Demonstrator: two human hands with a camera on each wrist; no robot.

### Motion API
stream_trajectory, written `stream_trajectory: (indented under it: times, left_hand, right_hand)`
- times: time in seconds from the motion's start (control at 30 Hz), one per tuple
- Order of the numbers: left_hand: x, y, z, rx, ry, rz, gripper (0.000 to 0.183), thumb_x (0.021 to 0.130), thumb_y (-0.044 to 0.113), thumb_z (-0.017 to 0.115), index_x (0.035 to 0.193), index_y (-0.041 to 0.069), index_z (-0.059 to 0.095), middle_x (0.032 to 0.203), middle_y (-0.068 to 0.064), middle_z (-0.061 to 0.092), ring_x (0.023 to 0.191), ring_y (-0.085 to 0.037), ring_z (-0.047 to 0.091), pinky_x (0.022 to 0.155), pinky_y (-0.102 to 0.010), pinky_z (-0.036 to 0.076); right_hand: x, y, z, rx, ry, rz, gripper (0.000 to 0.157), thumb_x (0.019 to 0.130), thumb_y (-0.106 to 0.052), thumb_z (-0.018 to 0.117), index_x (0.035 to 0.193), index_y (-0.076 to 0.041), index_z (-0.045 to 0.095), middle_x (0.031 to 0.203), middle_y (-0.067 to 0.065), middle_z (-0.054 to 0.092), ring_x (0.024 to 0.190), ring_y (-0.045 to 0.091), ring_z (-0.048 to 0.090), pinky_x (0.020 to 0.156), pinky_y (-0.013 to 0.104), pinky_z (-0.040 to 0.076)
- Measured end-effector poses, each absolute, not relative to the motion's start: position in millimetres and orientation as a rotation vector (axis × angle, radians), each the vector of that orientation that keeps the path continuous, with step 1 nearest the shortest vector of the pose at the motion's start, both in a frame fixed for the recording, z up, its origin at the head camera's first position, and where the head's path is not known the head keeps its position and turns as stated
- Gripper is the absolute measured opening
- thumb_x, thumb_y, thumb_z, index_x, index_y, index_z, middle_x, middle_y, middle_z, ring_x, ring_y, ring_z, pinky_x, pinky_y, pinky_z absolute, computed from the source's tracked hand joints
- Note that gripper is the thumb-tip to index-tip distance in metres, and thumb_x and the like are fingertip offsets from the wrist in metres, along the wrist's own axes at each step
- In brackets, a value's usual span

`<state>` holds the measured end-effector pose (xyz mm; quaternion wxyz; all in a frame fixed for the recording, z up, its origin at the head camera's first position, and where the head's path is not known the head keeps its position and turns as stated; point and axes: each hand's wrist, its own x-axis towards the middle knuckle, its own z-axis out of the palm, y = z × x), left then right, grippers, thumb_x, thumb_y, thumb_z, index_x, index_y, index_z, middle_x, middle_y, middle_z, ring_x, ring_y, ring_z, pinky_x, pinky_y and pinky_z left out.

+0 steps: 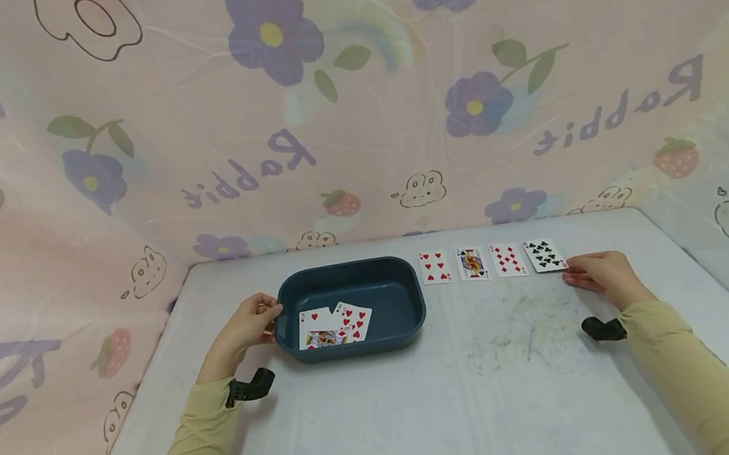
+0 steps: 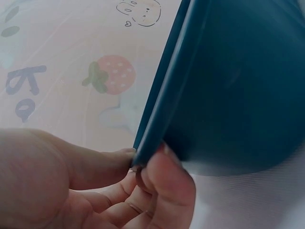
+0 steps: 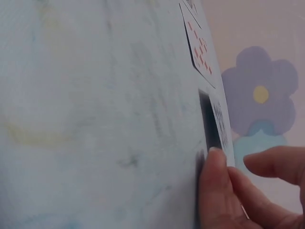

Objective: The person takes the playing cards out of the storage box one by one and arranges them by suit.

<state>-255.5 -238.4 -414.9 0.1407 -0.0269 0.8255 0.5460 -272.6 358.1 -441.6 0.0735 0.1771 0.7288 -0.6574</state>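
Observation:
My left hand pinches the left rim of a dark blue rectangular basin; the left wrist view shows thumb and fingers on either side of that rim. Inside the basin lie three playing cards, among them a hearts card and a face card, partly overlapping. At the right end of a card row, my right hand pinches the lower right corner of a clubs card. That card's near edge is raised off the table, with dark shadow under it in the right wrist view.
Left of the clubs card, a diamonds card, a face card and a hearts card lie face up in a row. The white tabletop has smudges at right. Printed curtains hang behind and beside it.

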Motion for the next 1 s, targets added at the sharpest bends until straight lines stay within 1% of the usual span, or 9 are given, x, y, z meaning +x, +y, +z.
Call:
stream_trajectory:
  times: [0.27,0.4,0.47,0.53,0.7,0.77,0.93,1.0]
  left_hand:
    - [-255.4,-237.4,-413.5,-0.085,2.397,1.557,0.018,0.102,0.012,0.047,0.112,-0.003,0.043,0.086,-0.012,0.05,0.068,-0.017,0.054,0.057,-0.028,0.05]
    - [-254.6,-236.8,-413.2,-0.1,2.403,1.547,0.019,0.102,0.013,0.047,0.112,-0.002,0.043,0.085,-0.012,0.049,0.068,-0.017,0.053,0.057,-0.028,0.05]
    - [-254.4,-236.6,-412.9,-0.105,2.401,1.547,0.019,0.102,0.013,0.047,0.112,-0.002,0.043,0.085,-0.012,0.049,0.068,-0.018,0.053,0.057,-0.028,0.05]
    - [-254.2,-237.0,-412.9,-0.107,2.403,1.545,0.02,0.102,0.013,0.047,0.113,-0.002,0.043,0.086,-0.013,0.049,0.069,-0.018,0.053,0.058,-0.028,0.05]
    - [-253.9,-238.3,-413.4,-0.125,2.406,1.543,0.019,0.102,0.014,0.047,0.113,-0.002,0.043,0.087,-0.013,0.05,0.07,-0.018,0.053,0.058,-0.028,0.05]
    - [-253.9,-237.8,-413.2,-0.129,2.407,1.545,0.019,0.102,0.014,0.047,0.112,-0.002,0.043,0.086,-0.012,0.049,0.069,-0.017,0.053,0.057,-0.028,0.05]
    - [-254.9,-236.3,-412.9,-0.125,2.412,1.552,0.018,0.102,0.012,0.047,0.112,-0.002,0.044,0.087,-0.012,0.05,0.067,-0.016,0.053,0.057,-0.029,0.05]
    - [-255.6,-236.0,-412.8,-0.126,2.411,1.555,0.019,0.102,0.012,0.047,0.112,-0.003,0.044,0.088,-0.013,0.05,0.068,-0.016,0.053,0.058,-0.029,0.051]
  right_hand:
    - [-270.6,355.4,-443.1,0.574,2.218,-1.954,0.051,0.099,-0.011,0.047,0.135,0.02,0.029,0.083,-0.001,0.063,0.075,0.009,0.067,0.079,0.028,0.052]
    - [-271.6,354.7,-443.9,0.613,2.203,-1.981,0.051,0.098,-0.011,0.048,0.136,0.018,0.03,0.084,0.0,0.063,0.075,0.009,0.067,0.078,0.028,0.053]
    - [-272.1,354.3,-444.0,0.623,2.225,-1.966,0.051,0.098,-0.013,0.048,0.136,0.017,0.032,0.087,0.001,0.062,0.075,0.009,0.067,0.077,0.028,0.053]
    - [-273.8,353.3,-444.2,0.643,2.219,-2.002,0.049,0.097,-0.015,0.051,0.133,0.016,0.038,0.088,0.003,0.062,0.074,0.011,0.067,0.075,0.028,0.054]
    - [-275.7,339.1,-431.2,0.415,2.314,-1.93,0.054,0.099,-0.024,0.051,0.135,0.014,0.038,0.107,0.012,0.059,0.084,0.011,0.066,0.079,0.028,0.053]
    - [-276.9,328.0,-421.0,0.264,2.355,-1.857,0.057,0.101,-0.027,0.047,0.139,0.014,0.032,0.115,0.014,0.056,0.091,0.01,0.064,0.084,0.028,0.051]
    - [-285.0,289.7,-396.1,0.002,2.318,-1.805,0.053,0.101,-0.025,0.049,0.137,0.012,0.035,0.118,0.016,0.056,0.099,0.016,0.062,0.088,0.03,0.049]
    - [-288.3,270.7,-387.5,-0.101,2.297,-1.777,0.049,0.101,-0.024,0.049,0.134,0.011,0.038,0.119,0.02,0.056,0.102,0.022,0.062,0.089,0.033,0.049]
